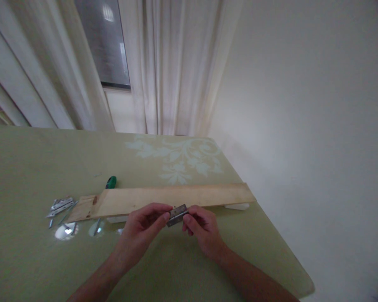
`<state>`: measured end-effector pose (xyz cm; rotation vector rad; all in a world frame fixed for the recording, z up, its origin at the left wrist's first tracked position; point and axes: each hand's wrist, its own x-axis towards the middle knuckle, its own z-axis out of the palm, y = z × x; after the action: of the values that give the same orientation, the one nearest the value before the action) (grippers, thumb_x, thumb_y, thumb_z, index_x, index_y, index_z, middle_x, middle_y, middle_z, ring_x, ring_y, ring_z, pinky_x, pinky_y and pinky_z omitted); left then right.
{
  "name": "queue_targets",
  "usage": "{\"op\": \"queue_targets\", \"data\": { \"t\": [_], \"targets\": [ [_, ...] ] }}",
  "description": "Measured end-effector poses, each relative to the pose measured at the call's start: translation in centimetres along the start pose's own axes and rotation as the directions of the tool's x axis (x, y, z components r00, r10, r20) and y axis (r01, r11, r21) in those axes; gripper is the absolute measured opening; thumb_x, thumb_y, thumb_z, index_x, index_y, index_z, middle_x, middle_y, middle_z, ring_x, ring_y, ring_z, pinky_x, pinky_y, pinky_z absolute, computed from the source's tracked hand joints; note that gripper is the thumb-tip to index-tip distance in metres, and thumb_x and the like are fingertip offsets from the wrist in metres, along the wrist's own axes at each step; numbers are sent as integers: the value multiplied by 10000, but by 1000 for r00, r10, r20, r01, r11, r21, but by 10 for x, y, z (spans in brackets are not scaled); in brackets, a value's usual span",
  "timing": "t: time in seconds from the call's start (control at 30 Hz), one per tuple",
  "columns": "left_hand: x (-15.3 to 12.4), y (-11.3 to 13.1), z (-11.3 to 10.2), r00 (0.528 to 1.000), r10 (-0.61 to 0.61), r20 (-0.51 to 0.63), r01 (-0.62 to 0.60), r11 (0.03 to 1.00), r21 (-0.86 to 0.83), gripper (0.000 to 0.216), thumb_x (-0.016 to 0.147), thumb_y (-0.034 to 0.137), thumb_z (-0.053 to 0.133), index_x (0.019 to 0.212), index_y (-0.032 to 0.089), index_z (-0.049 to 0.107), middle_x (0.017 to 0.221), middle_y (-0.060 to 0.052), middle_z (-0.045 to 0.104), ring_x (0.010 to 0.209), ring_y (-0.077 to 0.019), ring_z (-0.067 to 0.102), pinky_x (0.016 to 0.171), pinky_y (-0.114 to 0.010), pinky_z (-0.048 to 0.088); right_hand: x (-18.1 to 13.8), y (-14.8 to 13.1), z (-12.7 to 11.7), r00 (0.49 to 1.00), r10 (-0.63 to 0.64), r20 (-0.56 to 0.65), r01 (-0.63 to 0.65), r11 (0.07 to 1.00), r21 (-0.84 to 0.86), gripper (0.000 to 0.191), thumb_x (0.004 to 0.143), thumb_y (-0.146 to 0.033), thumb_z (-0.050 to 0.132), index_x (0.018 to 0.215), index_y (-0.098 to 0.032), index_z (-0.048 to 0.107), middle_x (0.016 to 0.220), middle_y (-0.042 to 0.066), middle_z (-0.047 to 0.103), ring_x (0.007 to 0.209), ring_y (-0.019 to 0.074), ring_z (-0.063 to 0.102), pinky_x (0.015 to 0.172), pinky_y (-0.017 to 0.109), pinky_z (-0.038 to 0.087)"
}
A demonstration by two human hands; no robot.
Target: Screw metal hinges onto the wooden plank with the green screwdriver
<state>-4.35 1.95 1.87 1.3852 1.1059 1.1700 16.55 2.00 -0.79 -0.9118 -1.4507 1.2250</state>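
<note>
Between my two hands is a small metal hinge [177,215], held in the air just in front of a long wooden board. My left hand [145,224] pinches its left end between thumb and fingers. At the right end, the thumb and fingers of my right hand [203,228] are closed on it. Behind the hinge lies the pale wooden board [176,195], stretched across the table from left to right. Part of the board's front edge is hidden by my left hand.
Several metal hinges [62,204] and rods lie at the board's left end, beside a darker wood piece [83,208]. Behind the board a green handle [111,182] shows. White pieces [237,206] sit under the board. The green table [208,277] meets a wall at right.
</note>
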Motion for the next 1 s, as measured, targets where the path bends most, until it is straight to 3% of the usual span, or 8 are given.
{"op": "queue_targets", "data": {
  "t": [0.07, 0.13, 0.3, 0.37, 0.53, 0.67, 0.87, 1.0],
  "targets": [
    [7, 4, -17, 986, 45, -162, -39, 998, 39, 367, 819, 563, 784, 984, 236, 812, 962, -75, 826, 869, -246, 782, 777, -349, 668, -1, 1, -1, 1000, 11, 20, -11, 1000, 6, 303, 958, -520, 696, 1003, -233, 782, 677, -17, 650, 535, 85, 523, 501, 200, 411],
    [16, 9, -47, 899, 115, -424, -89, 993, 82, 378, 786, 534, 820, 1001, 222, 807, 975, -68, 824, 867, -224, 769, 785, -325, 655, -2, 2, -2, 999, 19, 34, -19, 1000, 3, 306, 956, -519, 699, 1055, -244, 787, 673, -17, 656, 527, 85, 535, 495, 197, 415],
    [28, 16, -146, 455, 339, -824, 13, 922, 387, 369, 768, 395, 776, 1079, 201, 821, 930, -22, 814, 745, -142, 693, 737, -260, 601, -7, 5, -1, 997, 31, 76, -28, 999, -36, 312, 961, -523, 690, 977, -222, 769, 621, -24, 626, 510, 93, 553, 483, 203, 422],
    [26, 12, -178, 358, 291, -887, 178, 912, 371, 346, 745, 314, 744, 1056, 188, 830, 745, 11, 766, 605, -108, 608, 619, -210, 540, -9, 5, 0, 994, 26, 110, -19, 998, -61, 311, 966, -517, 683, 957, -216, 758, 611, -29, 614, 515, 97, 566, 487, 204, 430],
    [20, -13, -219, 412, -26, -911, 409, 898, 160, 261, 683, 263, 736, 921, 183, 812, 517, 47, 646, 523, -133, 550, 492, -180, 414, -9, 5, 1, 987, -10, 160, 34, 989, -145, 286, 975, -483, 673, 910, -214, 746, 653, -21, 633, 543, 104, 607, 515, 212, 453],
    [21, -23, -223, 536, -33, -843, 554, 768, 323, 230, 763, 327, 719, 940, 211, 809, 661, 30, 733, 621, -159, 617, 545, -199, 405, -7, 6, 0, 989, -9, 146, 36, 982, -186, 283, 974, -475, 674, 889, -214, 740, 659, -22, 628, 541, 102, 596, 509, 213, 433],
    [24, -16, -220, 627, -60, -776, 593, 682, 427, 365, 837, 387, 700, 1126, 181, 780, 874, -19, 801, 809, -220, 705, 711, -276, 527, -6, 7, -1, 989, -12, 149, 39, 982, -182, 266, 989, -456, 657, 902, -218, 739, 606, -40, 579, 526, 97, 553, 493, 207, 389],
    [14, -16, -231, 660, -50, -749, 699, 405, 589, 490, 947, 488, 554, 1258, 162, 746, 1094, -106, 786, 941, -289, 686, 830, -386, 545, -6, 7, -1, 989, -16, 149, 46, 979, -196, 292, 992, -470, 646, 902, -208, 738, 613, -32, 587, 536, 100, 559, 512, 212, 401]
  ]
}}
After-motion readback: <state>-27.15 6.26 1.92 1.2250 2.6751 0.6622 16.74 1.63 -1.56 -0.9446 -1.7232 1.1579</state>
